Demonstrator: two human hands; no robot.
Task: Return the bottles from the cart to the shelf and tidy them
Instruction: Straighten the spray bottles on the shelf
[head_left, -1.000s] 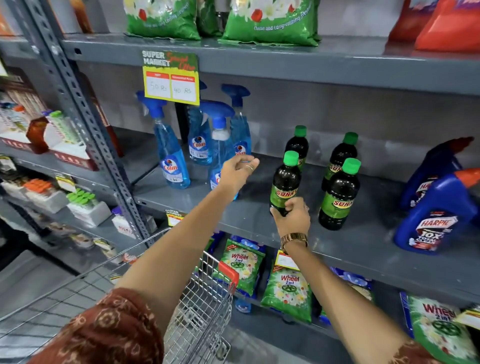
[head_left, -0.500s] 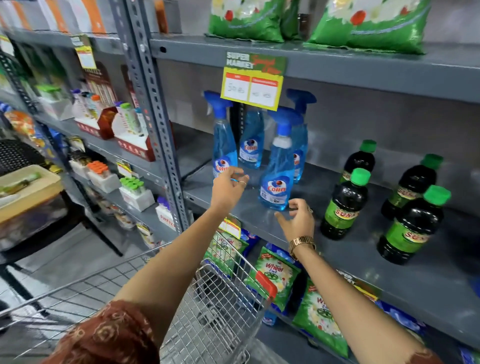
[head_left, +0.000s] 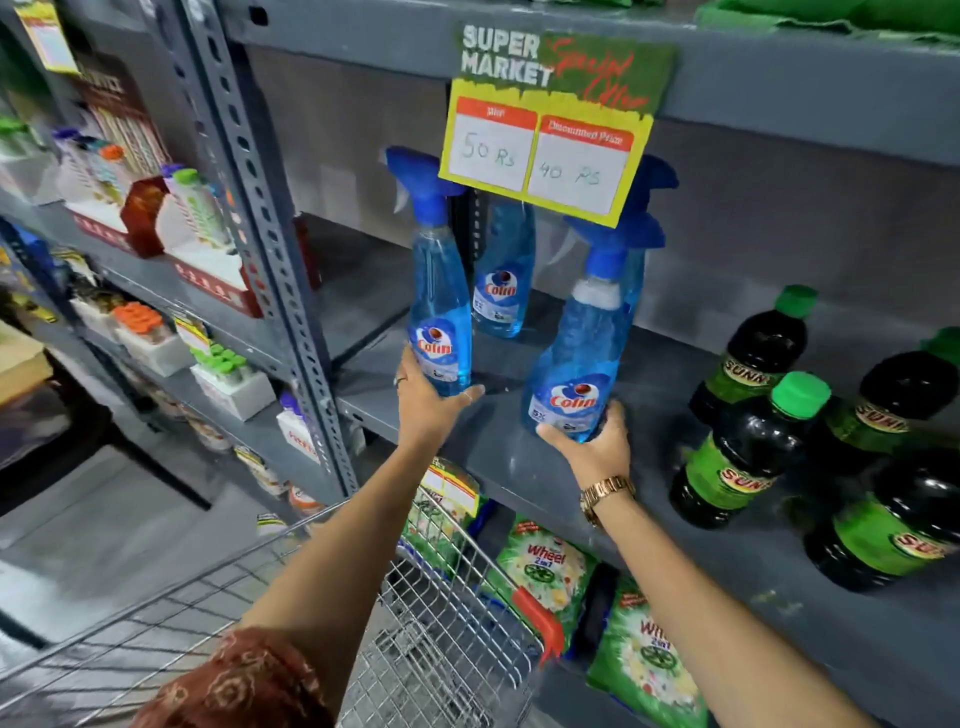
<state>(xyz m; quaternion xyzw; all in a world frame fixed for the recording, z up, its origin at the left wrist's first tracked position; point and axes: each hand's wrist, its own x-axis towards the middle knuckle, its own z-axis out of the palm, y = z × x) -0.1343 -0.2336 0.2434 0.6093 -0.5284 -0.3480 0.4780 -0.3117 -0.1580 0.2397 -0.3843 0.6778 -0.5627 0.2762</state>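
Observation:
Blue Colin spray bottles stand on the grey shelf (head_left: 519, 452). My left hand (head_left: 426, 405) grips the base of the left spray bottle (head_left: 439, 312). My right hand (head_left: 592, 447) holds the base of the right spray bottle (head_left: 582, 353). A third spray bottle (head_left: 501, 291) stands behind them, and a fourth is partly hidden behind the price sign. Several dark Sunn bottles with green caps (head_left: 748, 447) stand to the right on the same shelf. The wire cart (head_left: 441, 639) is below my arms.
A yellow price sign (head_left: 545, 140) hangs from the shelf above, over the spray bottles. Green Wheel detergent bags (head_left: 545, 577) fill the shelf below. A perforated upright post (head_left: 265, 218) divides off the left bay, which holds small boxed goods.
The view has moved closer and to the left. Both hands went from open near the spray bottles to gripping the bases of two of them; a second ago the right hand held a Sunn bottle.

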